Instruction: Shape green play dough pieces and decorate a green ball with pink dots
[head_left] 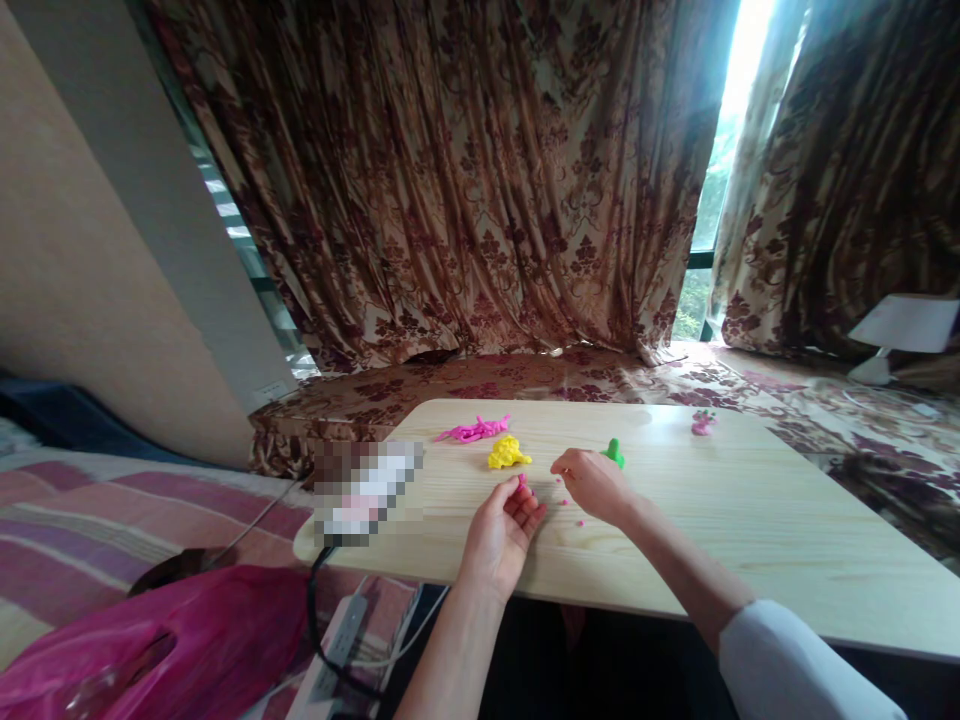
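My left hand rests palm-up on the light wooden table, fingers loosely curled, with a tiny pink clay bit at the fingertips. My right hand lies just to its right, fingers curled down onto the tabletop; what they hold, if anything, is hidden. A yellow clay lump lies just beyond the left hand. A pink clay piece lies farther back. A green clay piece stands behind the right hand. Small pink crumbs dot the wood nearby.
Another pink clay bit lies at the table's far right. A blurred object sits on the table's left end with a black cable hanging off. A magenta plastic bag lies on the striped bedding at lower left. Patterned curtains hang behind.
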